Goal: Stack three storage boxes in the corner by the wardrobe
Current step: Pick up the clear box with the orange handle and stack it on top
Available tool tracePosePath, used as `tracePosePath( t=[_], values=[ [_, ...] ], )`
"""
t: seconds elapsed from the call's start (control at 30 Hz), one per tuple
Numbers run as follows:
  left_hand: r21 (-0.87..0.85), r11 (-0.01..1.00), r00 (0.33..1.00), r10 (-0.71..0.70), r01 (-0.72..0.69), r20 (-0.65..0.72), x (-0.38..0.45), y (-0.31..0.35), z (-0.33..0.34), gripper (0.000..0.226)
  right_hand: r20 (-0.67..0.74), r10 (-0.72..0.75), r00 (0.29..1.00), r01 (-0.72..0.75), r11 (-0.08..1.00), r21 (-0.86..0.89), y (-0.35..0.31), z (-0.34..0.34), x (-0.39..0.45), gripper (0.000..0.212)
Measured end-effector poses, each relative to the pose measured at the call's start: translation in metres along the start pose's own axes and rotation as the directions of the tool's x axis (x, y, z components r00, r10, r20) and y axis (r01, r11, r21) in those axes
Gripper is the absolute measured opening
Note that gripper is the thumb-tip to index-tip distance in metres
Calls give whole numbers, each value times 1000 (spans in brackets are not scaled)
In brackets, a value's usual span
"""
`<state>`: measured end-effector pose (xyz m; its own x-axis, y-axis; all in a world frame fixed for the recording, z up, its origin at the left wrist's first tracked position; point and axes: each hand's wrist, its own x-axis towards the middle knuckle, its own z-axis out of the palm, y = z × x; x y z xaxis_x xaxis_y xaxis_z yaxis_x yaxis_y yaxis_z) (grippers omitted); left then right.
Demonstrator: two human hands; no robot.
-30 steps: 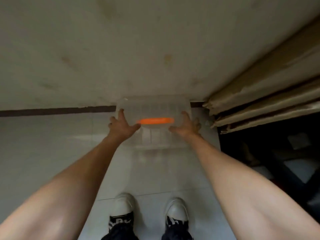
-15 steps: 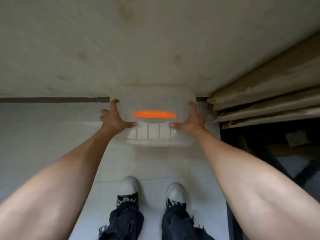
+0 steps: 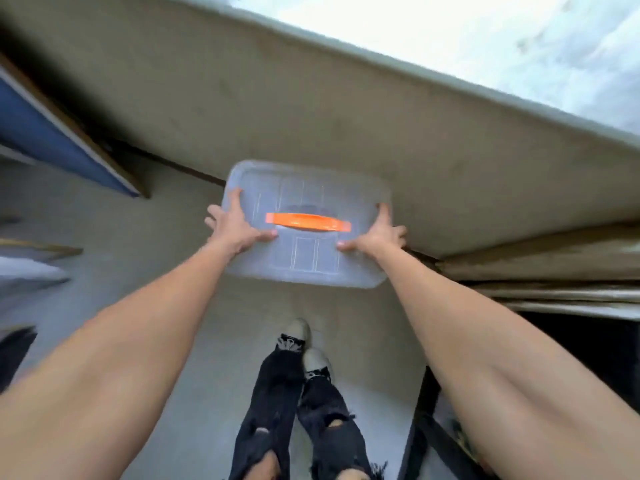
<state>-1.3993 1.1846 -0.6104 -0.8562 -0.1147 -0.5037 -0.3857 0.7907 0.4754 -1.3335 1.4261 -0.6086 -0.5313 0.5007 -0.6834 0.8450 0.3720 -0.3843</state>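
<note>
A clear plastic storage box (image 3: 304, 188) with an orange handle (image 3: 308, 222) on its lid is held out in front of me, above the floor and close to the beige wall. My left hand (image 3: 232, 230) grips its left side, thumb on the lid. My right hand (image 3: 377, 235) grips the right side the same way. The box is slightly tilted. No other storage box is in view.
The beige wall (image 3: 346, 109) runs across the back, with a bright window (image 3: 485, 32) above it. A blue panel (image 3: 45, 133) leans at the left. Folded curtain fabric (image 3: 554, 268) and dark furniture (image 3: 588, 358) fill the right. My feet (image 3: 304, 344) stand on pale floor tiles.
The box has risen from the floor by the wall and now hangs in both hands. I have straightened up and the view has swung and tilted, with motion blur.
</note>
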Motion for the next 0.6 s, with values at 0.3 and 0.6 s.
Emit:
tracePosePath(
  t=[0.3,0.6],
  values=[
    [-169,971,917,-217,168,-335,-142,-88,-172,101,231,-278,932,313,940,-134,-122,26,-174,118],
    [-386,864,715,-490,323,-499,-279,-228,-296,104,369,-539,758,623,766,-161,-195,129,-356,118]
  ],
)
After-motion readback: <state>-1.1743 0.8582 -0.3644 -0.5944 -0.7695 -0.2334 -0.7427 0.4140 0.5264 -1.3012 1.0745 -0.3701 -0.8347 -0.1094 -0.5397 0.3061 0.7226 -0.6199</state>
